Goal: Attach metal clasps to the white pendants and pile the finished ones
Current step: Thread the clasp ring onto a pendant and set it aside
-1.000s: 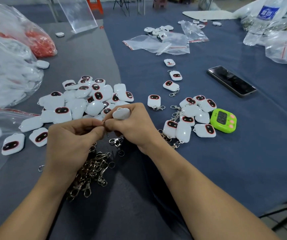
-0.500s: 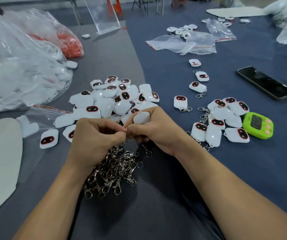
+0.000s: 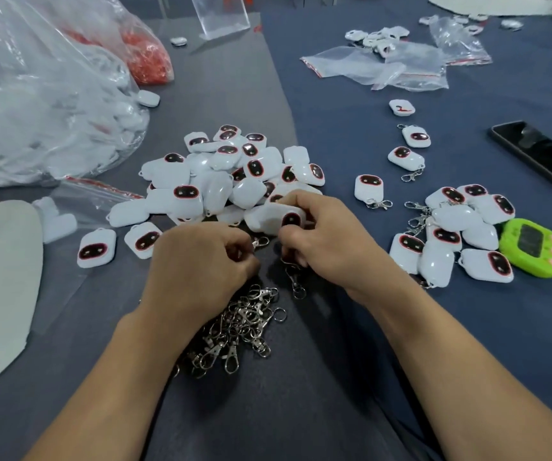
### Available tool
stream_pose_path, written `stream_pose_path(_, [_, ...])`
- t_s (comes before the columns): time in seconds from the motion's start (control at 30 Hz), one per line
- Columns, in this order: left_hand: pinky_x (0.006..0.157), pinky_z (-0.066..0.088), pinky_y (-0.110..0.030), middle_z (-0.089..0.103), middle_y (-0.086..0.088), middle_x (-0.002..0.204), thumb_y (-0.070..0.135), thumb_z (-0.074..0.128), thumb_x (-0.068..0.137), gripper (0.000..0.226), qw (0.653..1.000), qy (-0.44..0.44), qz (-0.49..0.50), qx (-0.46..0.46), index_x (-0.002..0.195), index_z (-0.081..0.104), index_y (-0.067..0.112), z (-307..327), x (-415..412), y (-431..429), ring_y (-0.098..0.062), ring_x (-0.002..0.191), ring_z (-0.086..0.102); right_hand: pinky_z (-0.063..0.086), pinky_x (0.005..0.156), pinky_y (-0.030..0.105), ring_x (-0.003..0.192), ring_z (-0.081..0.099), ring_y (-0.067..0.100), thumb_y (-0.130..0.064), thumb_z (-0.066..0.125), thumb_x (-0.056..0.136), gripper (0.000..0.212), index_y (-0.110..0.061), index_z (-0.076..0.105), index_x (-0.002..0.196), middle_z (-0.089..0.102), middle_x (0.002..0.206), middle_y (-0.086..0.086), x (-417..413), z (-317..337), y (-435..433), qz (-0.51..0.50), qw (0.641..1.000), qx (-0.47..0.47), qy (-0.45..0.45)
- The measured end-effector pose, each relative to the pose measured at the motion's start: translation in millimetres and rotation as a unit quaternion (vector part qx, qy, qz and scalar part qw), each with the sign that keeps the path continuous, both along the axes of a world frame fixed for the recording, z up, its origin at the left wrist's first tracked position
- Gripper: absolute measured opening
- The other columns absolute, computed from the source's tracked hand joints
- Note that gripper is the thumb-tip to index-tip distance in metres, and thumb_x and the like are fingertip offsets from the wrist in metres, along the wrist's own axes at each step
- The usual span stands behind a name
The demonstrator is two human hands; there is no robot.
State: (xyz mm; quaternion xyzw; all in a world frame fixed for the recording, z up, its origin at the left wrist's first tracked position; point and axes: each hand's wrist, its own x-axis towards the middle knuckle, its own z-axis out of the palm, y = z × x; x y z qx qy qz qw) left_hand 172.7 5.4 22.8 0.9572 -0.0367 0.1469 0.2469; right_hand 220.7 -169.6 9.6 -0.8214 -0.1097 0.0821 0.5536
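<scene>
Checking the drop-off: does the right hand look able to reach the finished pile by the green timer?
Likely yes: the right hand, gripping a pendant, has only bare blue cloth between it and the finished pile.

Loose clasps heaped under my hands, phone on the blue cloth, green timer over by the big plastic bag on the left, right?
Not quite: the head view shows the green timer on the right, beside the pile of clasped pendants, not by the plastic bag. The clasps and phone are as you said.

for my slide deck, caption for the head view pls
Right hand holds a pendant, left hand pinches a clasp by the clasp pile; finished pendants lie to the right.
</scene>
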Motion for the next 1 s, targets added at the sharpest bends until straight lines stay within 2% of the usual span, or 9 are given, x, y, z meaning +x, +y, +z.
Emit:
stream_pose_path(0.07, [0.07,0.051,-0.035,0.066,0.01,0.063,0.039,0.076,0.068,0.012,1.0,0.014,-0.007,-0.014,0.075,0.079,0.031,-0.4,2.3,-0.1,-0.017,0.066,0.06,0.049,0.064,0.027,0.06,0.06,0.006,-0.013,0.062,0.089,0.028,-0.035,0.071,0.104,0.065,0.07,-0.013,-0.1,-2.2,-3.4,-0.021,0.997,-0.054,-0.045])
stream_pose_path(0.2, [0.062,0.044,-0.026,0.064,0.012,0.058,0.038,0.081,0.068,0.009,0.998,0.031,-0.023,-0.052,0.077,0.08,0.035,-4.1,6.5,6.6,-0.007,0.059,0.057,0.049,0.057,0.032,0.056,0.064,0.022,-0.015,0.068,0.084,0.03,-0.036,0.056,0.101,0.069,0.071,0.005,-1.2,1.2,-3.9,-0.009,0.999,-0.03,-0.045])
stream_pose_path(0.33, [0.064,0.049,-0.026,0.069,0.013,0.064,0.043,0.069,0.063,0.018,0.994,0.058,-0.027,-0.088,0.078,0.079,0.038,-5.1,6.7,9.3,-0.006,0.063,0.061,0.043,0.05,0.019,0.046,0.058,0.014,-0.01,0.071,0.084,0.02,-0.027,0.065,0.094,0.06,0.054,-0.007,-3.2,2.7,0.0,0.002,0.998,-0.026,-0.056])
stream_pose_path(0.47, [0.061,0.04,-0.022,0.068,0.013,0.061,0.042,0.07,0.064,0.013,0.993,0.07,-0.034,-0.085,0.074,0.078,0.039,-7.5,7.5,12.5,-0.005,0.06,0.059,0.042,0.049,0.019,0.046,0.056,0.013,-0.007,0.071,0.086,0.019,-0.024,0.068,0.094,0.06,0.052,-0.01,-3.1,4.7,0.7,0.018,0.998,-0.025,-0.051])
stream_pose_path(0.57, [0.054,0.033,-0.009,0.063,0.021,0.056,0.034,0.079,0.067,0.01,0.992,0.08,-0.036,-0.092,0.075,0.078,0.04,-7.5,8.5,15.2,0.001,0.054,0.056,0.041,0.048,0.017,0.044,0.053,0.011,-0.006,0.072,0.085,0.02,-0.023,0.07,0.094,0.06,0.05,-0.009,-2.2,6.4,-0.4,0.027,0.998,-0.029,-0.058])
stream_pose_path(0.77, [0.05,0.036,-0.004,0.061,0.028,0.054,0.032,0.083,0.07,0.013,0.989,0.1,-0.03,-0.105,0.072,0.077,0.043,-6.4,8.8,15.4,0.005,0.052,0.058,0.046,0.056,0.028,0.053,0.056,0.02,-0.012,0.075,0.084,0.018,-0.029,0.072,0.089,0.062,0.056,-0.005,-0.9,11.2,1.5,0.03,0.992,-0.082,-0.087])
stream_pose_path(0.87, [0.051,0.037,-0.003,0.062,0.029,0.057,0.03,0.085,0.069,0.022,0.988,0.106,-0.019,-0.11,0.064,0.073,0.047,-7.4,8.5,15.2,0.007,0.056,0.059,0.045,0.05,0.02,0.046,0.052,0.01,-0.013,0.074,0.085,0.018,-0.03,0.072,0.088,0.063,0.056,-0.007,-2.7,14.1,3.5,0.03,0.987,-0.11,-0.112])
stream_pose_path(0.93, [0.053,0.039,-0.002,0.063,0.03,0.062,0.029,0.086,0.069,0.016,0.988,0.11,-0.014,-0.109,0.072,0.077,0.042,-7.5,7.5,14.3,0.008,0.059,0.06,0.039,0.047,0.013,0.043,0.048,0.008,-0.012,0.073,0.084,0.017,-0.029,0.072,0.087,0.058,0.051,-0.009,-3.6,15.8,4.6,0.032,0.984,-0.125,-0.123])
stream_pose_path(1.0, [0.054,0.041,-0.004,0.065,0.024,0.062,0.029,0.086,0.069,0.017,0.989,0.099,-0.015,-0.105,0.079,0.078,0.04,-6.9,5.3,13.0,0.006,0.061,0.061,0.042,0.047,0.018,0.043,0.048,0.011,-0.012,0.072,0.084,0.016,-0.029,0.071,0.085,0.058,0.05,-0.004,-3.3,16.2,5.4,0.039,0.983,-0.131,-0.122])
